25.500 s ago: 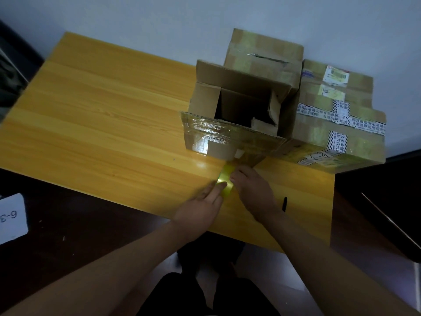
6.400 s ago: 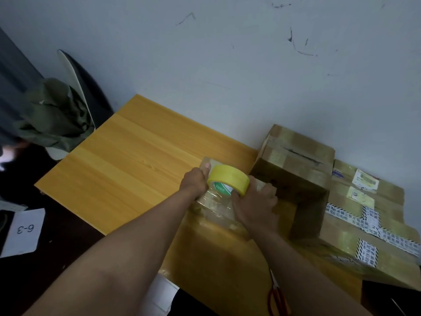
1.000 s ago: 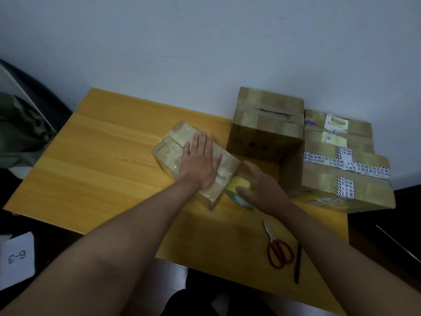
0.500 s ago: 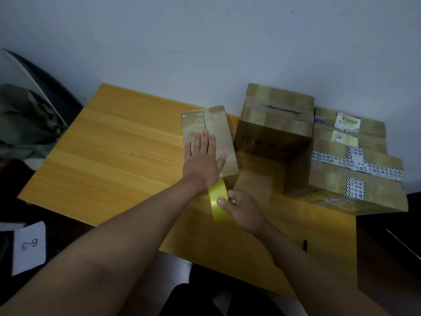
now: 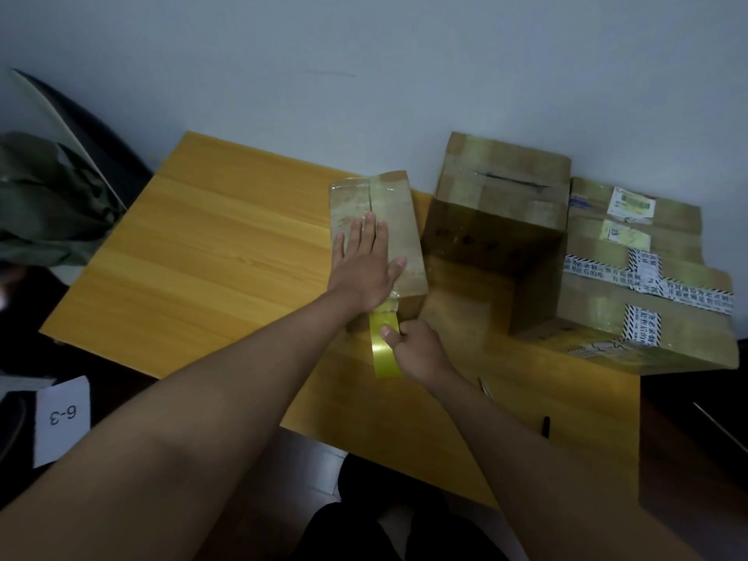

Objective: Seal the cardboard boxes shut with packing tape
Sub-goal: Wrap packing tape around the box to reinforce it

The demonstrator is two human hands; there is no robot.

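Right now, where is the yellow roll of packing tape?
In the head view, the yellow roll of packing tape is gripped by the right hand, just below the small cardboard box near the wooden table's front edge.

Closed small box [image 5: 380, 232] on table, yellow tape roll [image 5: 384, 350] beside

L hand [image 5: 364, 273] flat, fingers spread, palm down; R hand [image 5: 417, 350] curled, thumb-pinching; both forearms extended.

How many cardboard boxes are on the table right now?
3. A small box lies under the left hand; a taller box stands right of it by the wall; a wide labelled box lies at the right edge. Others may be hidden behind.
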